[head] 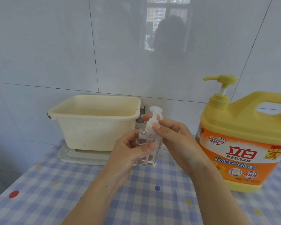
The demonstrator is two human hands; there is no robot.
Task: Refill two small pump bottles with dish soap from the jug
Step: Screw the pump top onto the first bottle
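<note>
Head view of a blue-and-white checked tabletop (pixel 152 200) set against a tiled wall (pixel 55 46). The jug (pixel 243 143) is cut off at the right edge, so part of its handle and body is out of frame. Only one small pump bottle (pixel 148 146) can be seen, and its far side is hidden behind the fingers. The inside of the cream tub (pixel 94 124) is partly hidden by its near wall, and the small print on the jug label is too blurred to read. A faint reflection on the wall tiles cannot be made out clearly.

The clear, square-sided bottle is held above the tabletop at centre frame, between the tub and the jug. Its long axis is close to upright, leaning slightly left at the top. The white pump head (pixel 156 112) points its nozzle to the right, toward the jug. The bottle looks nearly empty, with the dip tube visible inside.

The left hand (pixel 128 153) is closed around the bottle body, thumb across the front face. The right hand (pixel 173 137) pinches the pump collar between thumb and fingers.

The yellow and orange jug stands upright at right, its pump nozzle pointing left. The tub stands on a pale tray (pixel 81 157) just behind the hands.
</note>
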